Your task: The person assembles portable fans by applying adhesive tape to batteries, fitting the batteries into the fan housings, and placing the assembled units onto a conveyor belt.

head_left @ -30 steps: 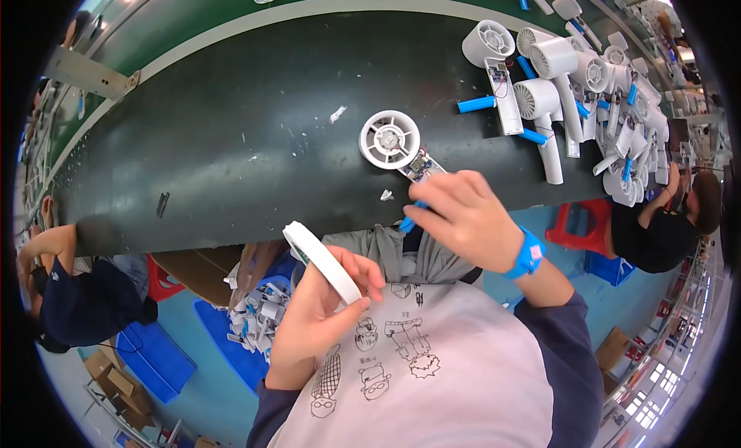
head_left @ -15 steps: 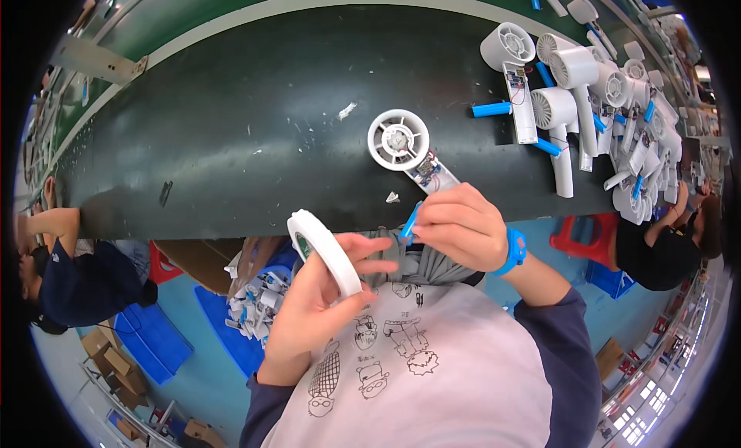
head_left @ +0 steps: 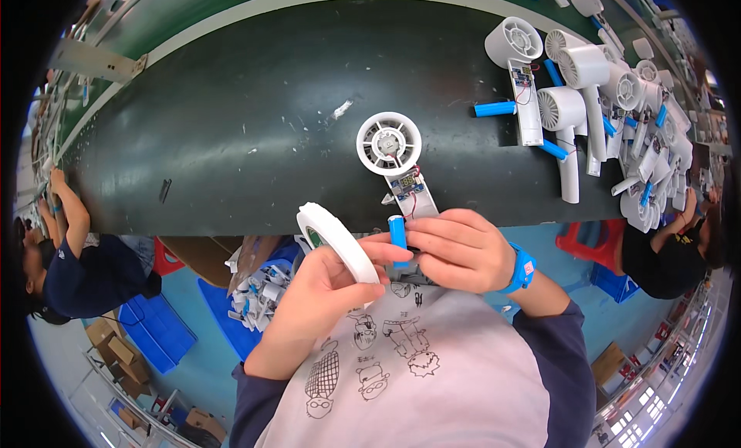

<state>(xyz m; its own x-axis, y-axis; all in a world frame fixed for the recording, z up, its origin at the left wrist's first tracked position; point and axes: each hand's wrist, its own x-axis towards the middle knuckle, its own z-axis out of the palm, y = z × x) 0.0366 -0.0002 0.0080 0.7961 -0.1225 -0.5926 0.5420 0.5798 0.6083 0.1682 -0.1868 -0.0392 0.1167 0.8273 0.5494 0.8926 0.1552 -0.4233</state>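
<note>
My left hand point(head_left: 312, 286) is closed round a thick roll of white tape point(head_left: 345, 246), tilted, with a green inner face. Its index finger reaches across to the lower end of a blue cylindrical battery point(head_left: 397, 233). My right hand point(head_left: 463, 251), a blue watch on its wrist, pinches that battery from the right side. Just beyond my fingers lies a white handheld fan point(head_left: 407, 187), its round head pointing away from me. The handle is uncovered, showing a circuit board and thin red wires. The handle's near end meets my right fingertips; whether they grip it I cannot tell.
More white fans point(head_left: 583, 66) with blue batteries pile up on the right of the dark bench point(head_left: 255, 85). White scraps point(head_left: 342, 108) and a small black piece point(head_left: 165, 190) lie on it. People sit at both sides. A red stool point(head_left: 590, 247) stands at right.
The battery has swung upright, and my left index finger has come to its lower end. The fan has turned, its head shifting slightly left. Both hands are closer together.
</note>
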